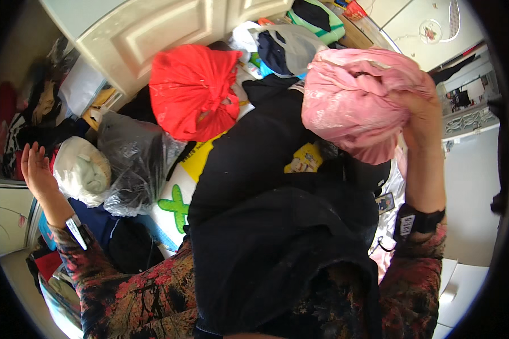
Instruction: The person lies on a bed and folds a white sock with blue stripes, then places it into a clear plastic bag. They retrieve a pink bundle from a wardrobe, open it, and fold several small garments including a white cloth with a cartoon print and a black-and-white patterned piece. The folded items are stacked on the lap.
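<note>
The pink bag [356, 104] is in the upper right of the frame, gripped at its right side by the right hand [419, 113]. Those fingers are closed on the crumpled plastic, though some of them are hidden by its folds. The left hand [38, 172], at the left edge of the frame, is raised and holds nothing, its fingers loosely extended and slightly apart; nearest to it is the white bag [80, 169].

The pink bag looks full and rounded, probably with something soft inside, so it should give under pressure and is unlikely to be fragile. Its weight seems modest, since one hand carries it, but that is a guess. The thin film may slip or tear if pinched at a single point; a handful of gathered plastic, or a palm under the bulge, looks the surer hold.

The red bag [193, 93], upper centre-left, has bunched folds on its right side that offer a similar grip. Below it and to the left lies the grey bag [131, 161], thin and wrinkled.
</note>
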Demonstrator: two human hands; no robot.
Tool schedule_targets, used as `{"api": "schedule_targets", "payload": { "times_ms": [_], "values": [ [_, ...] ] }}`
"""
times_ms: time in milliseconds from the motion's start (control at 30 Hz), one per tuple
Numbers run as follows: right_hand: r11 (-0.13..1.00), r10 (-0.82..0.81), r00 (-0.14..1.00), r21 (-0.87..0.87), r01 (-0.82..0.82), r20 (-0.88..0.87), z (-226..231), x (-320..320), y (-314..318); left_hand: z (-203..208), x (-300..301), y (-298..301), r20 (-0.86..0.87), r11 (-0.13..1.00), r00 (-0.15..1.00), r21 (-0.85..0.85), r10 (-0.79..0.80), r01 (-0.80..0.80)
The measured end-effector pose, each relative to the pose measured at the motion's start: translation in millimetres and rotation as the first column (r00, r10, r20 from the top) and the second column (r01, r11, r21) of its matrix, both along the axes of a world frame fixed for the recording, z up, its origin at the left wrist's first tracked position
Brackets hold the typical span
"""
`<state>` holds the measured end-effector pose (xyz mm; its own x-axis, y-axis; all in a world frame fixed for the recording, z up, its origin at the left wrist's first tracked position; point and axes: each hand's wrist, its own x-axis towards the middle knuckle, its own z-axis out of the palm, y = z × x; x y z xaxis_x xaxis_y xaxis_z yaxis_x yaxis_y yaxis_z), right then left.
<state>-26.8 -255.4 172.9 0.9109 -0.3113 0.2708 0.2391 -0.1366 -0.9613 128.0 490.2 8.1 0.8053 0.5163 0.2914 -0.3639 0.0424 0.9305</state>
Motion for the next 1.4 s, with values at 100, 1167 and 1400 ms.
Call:
{"api": "schedule_targets", "payload": {
  "times_ms": [100, 1167, 1400],
  "values": [
    [0.987, -0.090, 0.996, 0.134, 0.086, 0.022, -53, -22, -17, 68, -28, -130, 0.086, 0.980, 0.985, 0.145, -0.147, 0.133],
    [0.593, -0.242, 0.943, -0.804, -0.043, -0.229, -151, -66, 9, -39, -73, -593, -0.239, 0.298, 0.403, 0.379, -0.883, 0.876],
    [0.692, 0.305, 0.952, -0.691, -0.208, 0.020, -107, -73, 18, -33, -61, -600, -0.207, 0.189, 0.050, -0.733, -0.977, 0.654]
  ]
}}
